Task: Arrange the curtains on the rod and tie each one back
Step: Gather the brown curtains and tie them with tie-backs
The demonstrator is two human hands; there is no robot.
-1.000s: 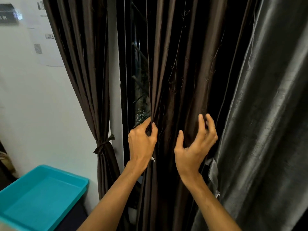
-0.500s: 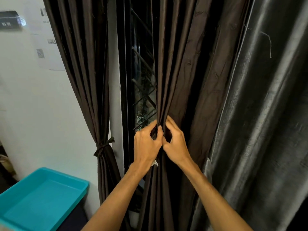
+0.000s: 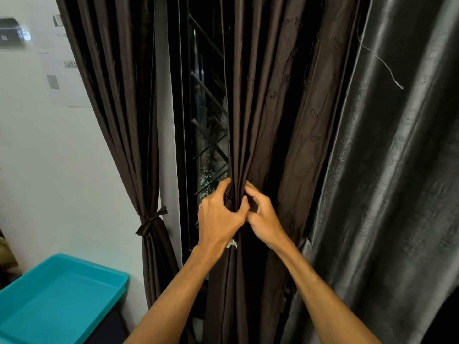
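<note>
Now both hands met on the brown curtain [image 3: 250, 115], which hung in the middle of the window between the tied curtain [image 3: 116, 115] on the left and a shiny grey curtain [image 3: 402, 194] on the right. A second before, the right hand [image 3: 264, 216] had lain well to the right with its fingers spread over the loose folds. By this moment it had come across to touch the left hand [image 3: 218, 217], and its fingers were curled in against the gathered fabric, the forefinger hooked over the bunch. The left hand had stayed at the curtain's left edge. Its fingers were wrapped behind the folds and its thumb was pressed across their front, pinching them into one narrow bundle. With the folds drawn together, more of the dark window grille [image 3: 208, 135] showed than earlier. A small white tag [image 3: 232, 244] still poked out just below the left wrist.

The tied curtain hung unchanged against the white wall [image 3: 37, 157], cinched by its tie-back [image 3: 150, 223], with the teal tray [image 3: 62, 296] below it.
</note>
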